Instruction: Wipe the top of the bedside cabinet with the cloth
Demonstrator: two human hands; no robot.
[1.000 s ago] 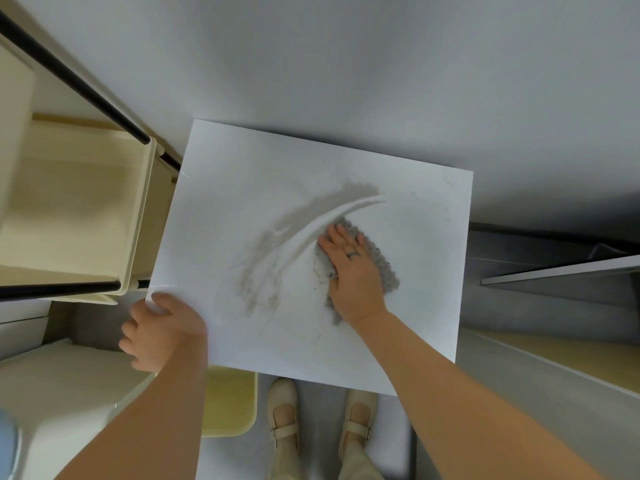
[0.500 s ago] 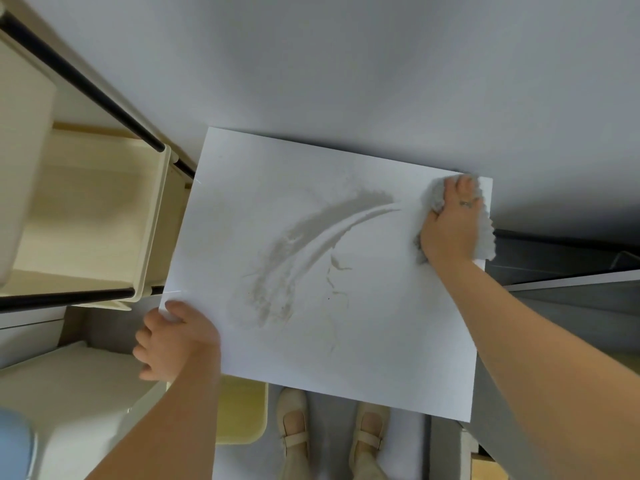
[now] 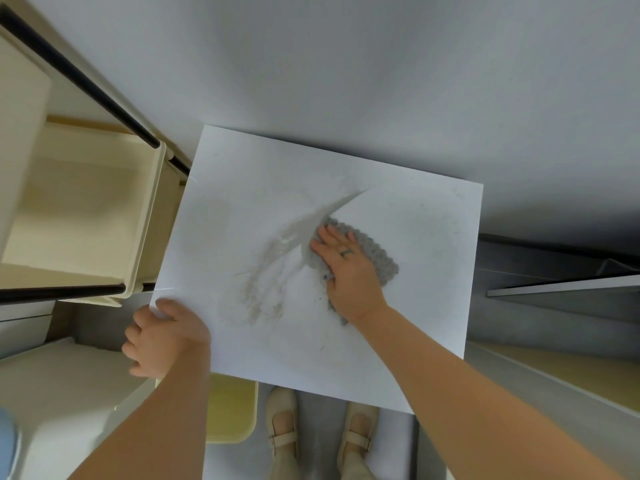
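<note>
The white top of the bedside cabinet (image 3: 415, 306) fills the middle of the view, seen from above. A grey streak of dirt (image 3: 277, 261) curves across its centre. A grey bobbled cloth (image 3: 381, 258) lies flat on the top just right of the streak. My right hand (image 3: 346, 268) presses down on the cloth, fingers spread and pointing up-left, a ring on one finger. My left hand (image 3: 162, 337) grips the cabinet's near left corner, thumb on top.
A cream cart with black rails (image 3: 86, 209) stands close against the cabinet's left side. A grey wall (image 3: 346, 81) runs behind. A yellow stool (image 3: 232, 407) and my shoes (image 3: 284, 427) are below the front edge. Grey shelving (image 3: 554, 282) is to the right.
My right hand and the cloth have swept back from the cabinet's far right corner to the centre, beside the streak. The upper end of the streak is thinner. My left hand stays put.
</note>
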